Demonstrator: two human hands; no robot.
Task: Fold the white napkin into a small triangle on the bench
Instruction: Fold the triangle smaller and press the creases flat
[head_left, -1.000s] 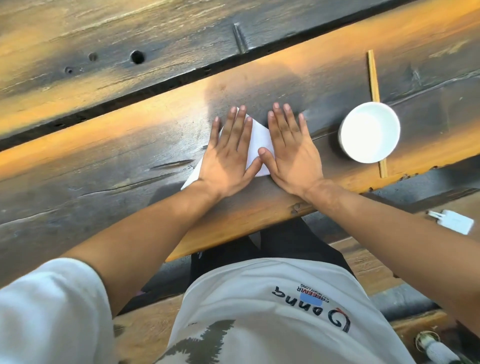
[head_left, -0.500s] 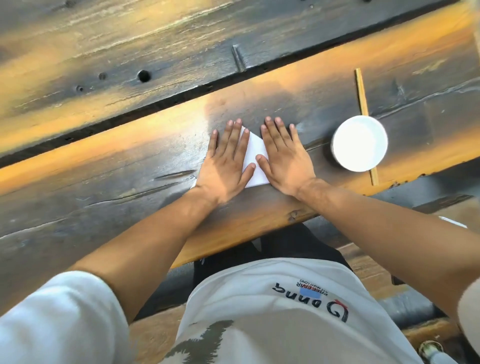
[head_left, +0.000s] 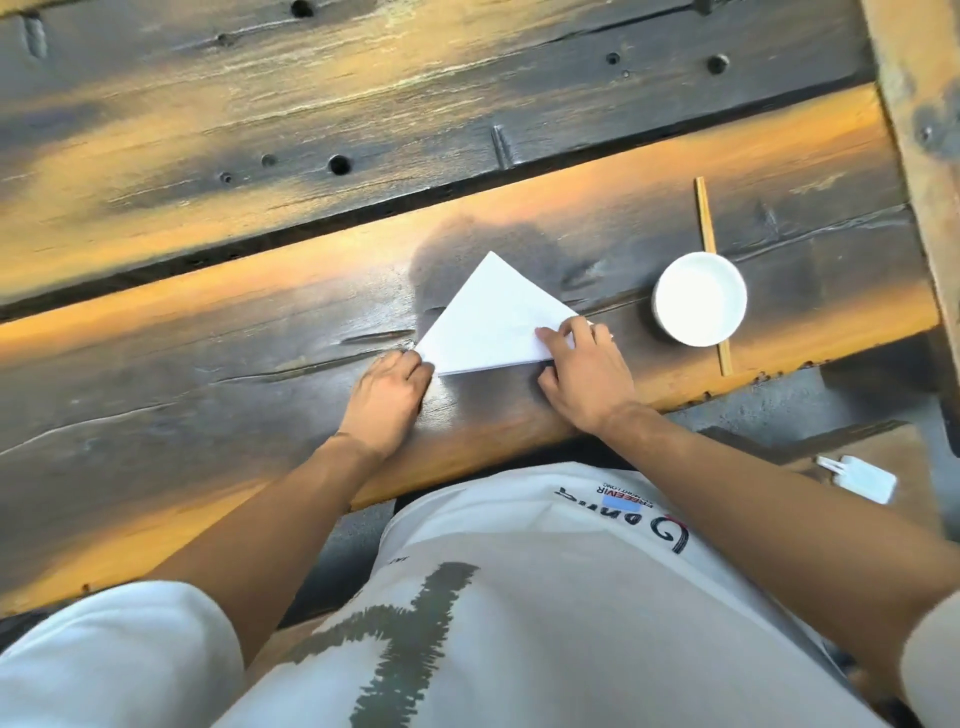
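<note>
Both hands (head_left: 387, 389) (head_left: 584, 371) off the triangle-folded napkin (head_left: 485, 319), now at corners.

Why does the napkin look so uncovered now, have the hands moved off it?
Yes. Both were pressed flat on the napkin; now the left hand is at its left corner and the right hand at its right corner, nearer the white bowl.

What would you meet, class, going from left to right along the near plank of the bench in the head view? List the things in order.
Left hand → white napkin, folded into a triangle → right hand, on the napkin's right corner → white bowl, with a wooden chopstick running under it.
</note>
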